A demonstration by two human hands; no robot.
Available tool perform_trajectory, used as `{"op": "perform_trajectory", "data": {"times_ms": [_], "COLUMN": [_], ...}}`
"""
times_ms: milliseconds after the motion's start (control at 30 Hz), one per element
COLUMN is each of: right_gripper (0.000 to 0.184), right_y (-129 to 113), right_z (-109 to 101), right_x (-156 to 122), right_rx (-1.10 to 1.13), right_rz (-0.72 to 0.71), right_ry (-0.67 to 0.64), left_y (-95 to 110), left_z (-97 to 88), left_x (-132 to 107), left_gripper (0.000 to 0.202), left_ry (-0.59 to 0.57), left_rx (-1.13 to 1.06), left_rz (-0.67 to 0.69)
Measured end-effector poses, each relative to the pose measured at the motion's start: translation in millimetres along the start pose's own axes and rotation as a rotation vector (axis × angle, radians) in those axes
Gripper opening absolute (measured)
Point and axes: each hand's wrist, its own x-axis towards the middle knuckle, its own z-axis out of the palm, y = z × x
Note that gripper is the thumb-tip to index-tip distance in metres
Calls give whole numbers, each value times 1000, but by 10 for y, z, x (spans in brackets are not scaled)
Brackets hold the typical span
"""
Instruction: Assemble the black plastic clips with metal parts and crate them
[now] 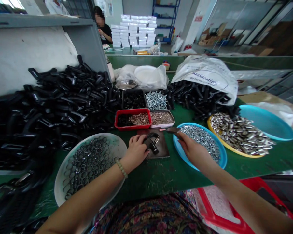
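Observation:
My left hand (136,152), with a beaded bracelet on its wrist, is closed on a black plastic part (150,143). A shiny metal piece sits at the part's curved end. The part rests on a dark metal plate (164,148) on the green table. My right hand (189,148) grips a dark, narrow tool (173,130) that points left toward the plate; its kind is not clear. Under the right forearm is a blue basin (175,148) of small silver pieces. Beside my left arm stands a white basin (60,182) holding many metal rings.
Black handle-shaped parts (70,94) are heaped at left. Ahead are a red tray (133,126) and a tray of screws (156,100). To the right lie a yellow basin (249,155) of metal sleeves, a blue basin (266,122) and a white sack (205,73). A person (104,31) sits beyond.

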Motion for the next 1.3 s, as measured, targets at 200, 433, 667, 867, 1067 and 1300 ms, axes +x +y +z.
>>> {"op": "perform_trajectory", "data": {"times_ms": [200, 433, 667, 867, 1067, 1300], "right_gripper": [45, 32, 22, 22, 23, 21], "right_y": [840, 412, -39, 13, 94, 128], "right_z": [135, 30, 215, 275, 305, 302], "right_x": [-203, 802, 1667, 1679, 1708, 1762], "right_rx": [-463, -287, -316, -318, -248, -82], "right_rz": [180, -166, -244, -224, -215, -289], "right_ry": [78, 101, 2, 32, 53, 46], "left_y": [198, 150, 53, 118, 82, 86], "left_z": [-138, -170, -411, -142, 37, -79], "left_x": [58, 178, 827, 1825, 1888, 1842], "left_gripper": [27, 26, 28, 21, 27, 24], "left_ry": [-77, -224, -83, -60, -9, 71], "left_rx": [-137, -157, 173, 195, 153, 9], "left_rz": [-11, -228, -79, -84, -107, -123]}}
